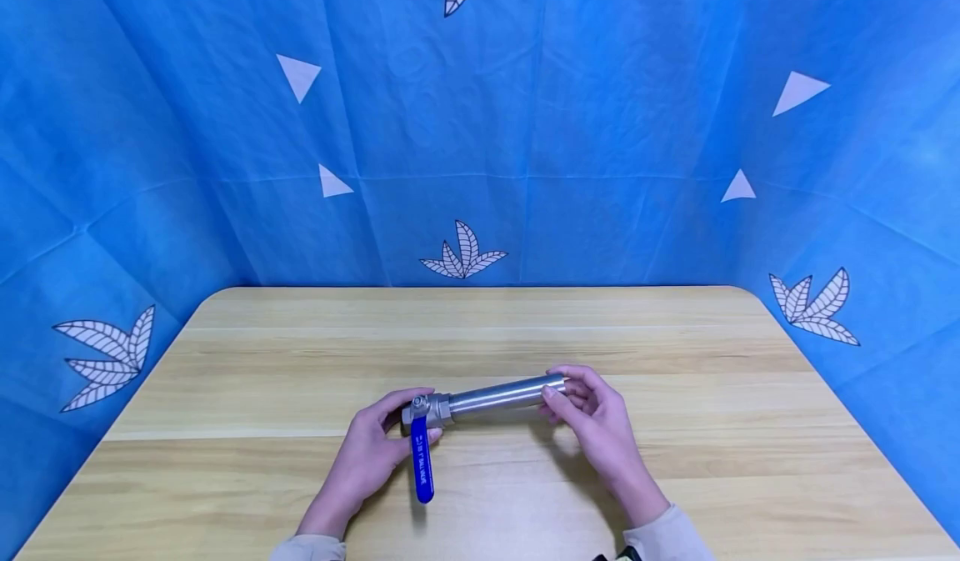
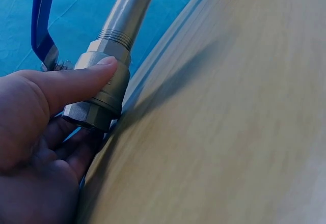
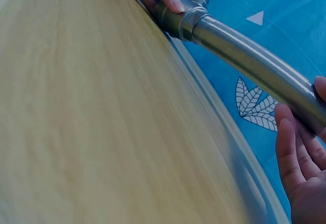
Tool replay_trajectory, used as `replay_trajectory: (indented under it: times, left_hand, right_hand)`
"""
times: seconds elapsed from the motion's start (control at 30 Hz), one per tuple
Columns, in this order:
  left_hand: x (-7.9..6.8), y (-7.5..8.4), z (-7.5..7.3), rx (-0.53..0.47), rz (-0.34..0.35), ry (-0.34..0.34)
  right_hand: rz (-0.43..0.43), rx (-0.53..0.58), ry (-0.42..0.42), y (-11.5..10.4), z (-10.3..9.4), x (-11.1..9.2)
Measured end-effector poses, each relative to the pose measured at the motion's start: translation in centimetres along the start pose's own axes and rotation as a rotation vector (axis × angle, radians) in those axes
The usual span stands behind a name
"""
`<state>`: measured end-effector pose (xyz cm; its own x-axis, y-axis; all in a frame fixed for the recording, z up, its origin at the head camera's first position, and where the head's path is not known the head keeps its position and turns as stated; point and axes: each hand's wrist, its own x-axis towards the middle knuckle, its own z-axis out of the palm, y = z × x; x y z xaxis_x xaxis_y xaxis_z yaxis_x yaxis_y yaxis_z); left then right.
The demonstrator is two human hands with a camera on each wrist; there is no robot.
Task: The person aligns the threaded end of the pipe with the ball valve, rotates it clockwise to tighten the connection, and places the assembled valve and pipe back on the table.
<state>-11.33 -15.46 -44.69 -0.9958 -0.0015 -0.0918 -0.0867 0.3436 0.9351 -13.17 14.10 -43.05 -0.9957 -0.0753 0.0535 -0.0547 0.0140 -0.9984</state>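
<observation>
A steel ball valve (image 1: 437,412) with a blue lever handle (image 1: 422,461) is joined to a straight metal pipe (image 1: 498,395). My left hand (image 1: 369,451) grips the valve body, its thumb lying along the near side in the left wrist view. Some thread (image 2: 115,36) shows where the pipe enters the valve. Around the pipe's far right end, the thumb and fingers of my right hand (image 1: 600,419) hold it. Valve and pipe are held above the table, the pipe end a little farther away than the valve. The lever points toward me.
The wooden table (image 1: 480,328) has rounded back corners. Behind it and at both sides hangs a blue cloth (image 1: 525,127) with white triangles and leaf prints. Shadows of the hands and pipe fall on the tabletop.
</observation>
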Motion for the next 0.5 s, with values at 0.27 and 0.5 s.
replay_trajectory:
  times: [0.27,0.5]
  left_hand:
    - [0.11,0.08,0.08,0.006,-0.006,0.001]
    - [0.09,0.17,0.18,0.014,-0.016,0.005]
  right_hand:
    - [0.085,-0.028,0.078,0.22,0.21,0.15]
    - [0.114,-0.022,0.066,0.28,0.00,0.12]
